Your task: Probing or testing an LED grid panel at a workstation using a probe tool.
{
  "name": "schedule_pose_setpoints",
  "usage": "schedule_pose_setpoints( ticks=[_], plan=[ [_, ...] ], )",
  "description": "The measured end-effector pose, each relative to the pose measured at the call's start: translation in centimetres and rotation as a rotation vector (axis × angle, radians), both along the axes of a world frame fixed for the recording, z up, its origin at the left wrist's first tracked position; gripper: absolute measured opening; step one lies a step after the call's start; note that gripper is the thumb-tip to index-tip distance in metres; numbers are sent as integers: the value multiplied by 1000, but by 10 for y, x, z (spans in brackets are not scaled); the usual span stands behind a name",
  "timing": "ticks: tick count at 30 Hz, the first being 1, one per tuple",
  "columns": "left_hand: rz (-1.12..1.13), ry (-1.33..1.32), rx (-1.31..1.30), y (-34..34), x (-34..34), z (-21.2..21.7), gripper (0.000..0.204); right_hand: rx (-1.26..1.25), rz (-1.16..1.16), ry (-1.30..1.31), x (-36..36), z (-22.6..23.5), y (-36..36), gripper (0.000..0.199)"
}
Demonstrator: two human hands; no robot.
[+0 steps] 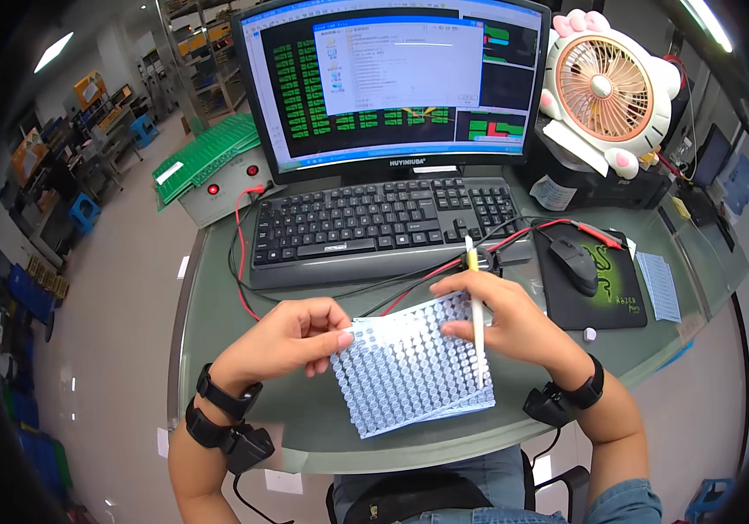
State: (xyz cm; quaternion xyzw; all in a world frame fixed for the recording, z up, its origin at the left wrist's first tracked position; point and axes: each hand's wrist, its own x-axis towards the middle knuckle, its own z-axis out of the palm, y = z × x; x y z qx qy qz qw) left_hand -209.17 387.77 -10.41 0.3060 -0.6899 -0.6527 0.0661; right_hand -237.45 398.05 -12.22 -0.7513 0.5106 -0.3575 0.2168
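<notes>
Head view: the dotted sheets (405,375) lie at the near side of the green desk (243,419), between both hands.
Long axis of sheets: roughly nine to three o'clock, the right end tipped up toward two; a lower sheet peeks out askew at five.
Left hand (296,336): thumb and fingers pinching the sheets' corner at ten o'clock.
Right hand (514,319): at the sheets' two o'clock corner, gripping the white stick (480,354) under the forefinger, with the thumb over the sheets.
Stick's direction: nearly twelve to six, its yellow band toward twelve; I cannot tell which end is the tip.
Grey box (233,181): toward ten to eleven o'clock from the sheets, green boards (204,157) lying on top; its inside is hidden.
Keyboard (348,223): at twelve o'clock, before the monitor (392,87).
Mouse (573,265): at two, on a black mat (566,310).
</notes>
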Motion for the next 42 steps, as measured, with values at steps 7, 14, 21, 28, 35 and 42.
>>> schedule_pose_setpoints(
  ticks=[7, 14, 21, 28, 35, 42],
  plan=[
    [158, 108, 147, -8, -10, -25, 24, 6, -95, -105, -6, -11, -2, 37],
    [84, 105, 229, -9, -5, -43, 28, 58, -105, -126, -12, -19, -2, 38],
    [108, 148, 263, -6, -7, -41, 31, 62, -89, -144, -13, -23, -6, 38],
    [116, 131, 267, -8, -4, -39, 32, 25, -100, -122, -13, -18, -5, 39],
    [155, 368, 291, 2, -4, -43, 37, 30, -93, -139, -13, -15, -3, 38],
    [140, 223, 425, 0, -9, -40, 43, -54, -195, -32, -12, -7, -4, 39]
  ],
)
